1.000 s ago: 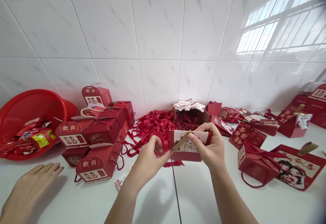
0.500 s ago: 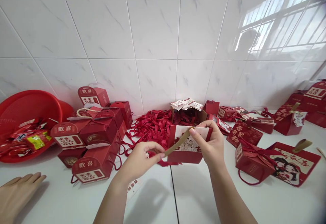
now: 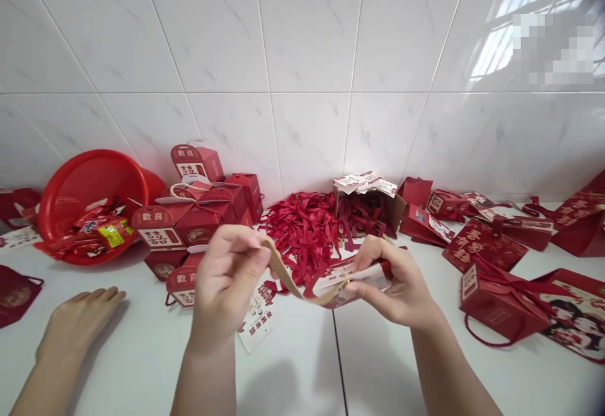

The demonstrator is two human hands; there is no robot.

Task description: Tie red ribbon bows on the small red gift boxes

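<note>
My left hand [image 3: 231, 274] pinches the free end of a gold ribbon [image 3: 286, 276] between thumb and fingers. From there the ribbon sags in a curve to a red gift box [image 3: 326, 283] with a white printed panel. My right hand [image 3: 390, 280] grips this box by its upper right part, thumb near the spot where ribbon and box meet. The box is tilted above the table, and fingers partly cover it. Below my left hand lies a white printed card [image 3: 258, 321]. Behind the box spreads a heap of red ribbons [image 3: 302, 224].
A red plastic basket [image 3: 94, 176] of wrapped sweets leans at the left beside stacked red boxes [image 3: 203, 214]. Another person's hand [image 3: 80, 321] rests on the table there. A carton [image 3: 394, 211] topped with cards stands against the wall. More red boxes [image 3: 503, 302] cover the right side.
My left hand has risen and pulled the ribbon's end up and left. The box has tipped from upright to slanted in my right hand. The view has shifted left.
</note>
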